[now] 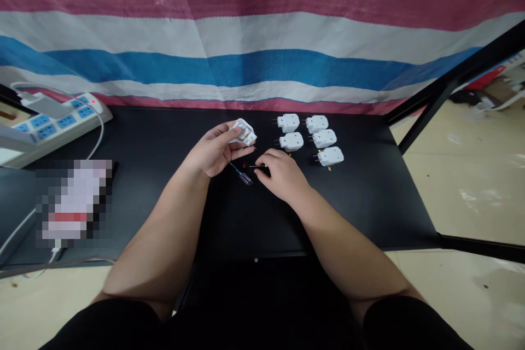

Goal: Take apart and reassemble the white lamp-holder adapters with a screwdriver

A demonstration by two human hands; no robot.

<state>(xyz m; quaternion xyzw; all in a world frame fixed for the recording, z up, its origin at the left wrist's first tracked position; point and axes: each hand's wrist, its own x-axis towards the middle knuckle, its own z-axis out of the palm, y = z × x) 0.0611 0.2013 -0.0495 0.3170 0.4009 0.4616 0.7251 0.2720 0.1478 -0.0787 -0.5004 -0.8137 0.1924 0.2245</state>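
Note:
My left hand (pixel 217 147) is closed around a white plug housing (pixel 245 132), tilted so that its hollow inside shows a bit of brass-coloured metal. Just below that hand a small screwdriver (pixel 245 176) with a see-through purplish handle lies on the black table. My right hand (pixel 284 174) is low over the tabletop, thumb and forefinger curled around the end of a thin metal rod (pixel 256 165). A small red piece (pixel 245 165) sits at the rod's far end; its kind is too small to make out.
Several white plugs (pixel 289 122) with metal pins stand in two groups right of my hands, small brass pieces (pixel 329 168) beside them. At left are a power strip (pixel 49 126), white cables and a blurred phone (pixel 76 199). A striped sheet (pixel 254 65) hangs behind the table (pixel 369 208).

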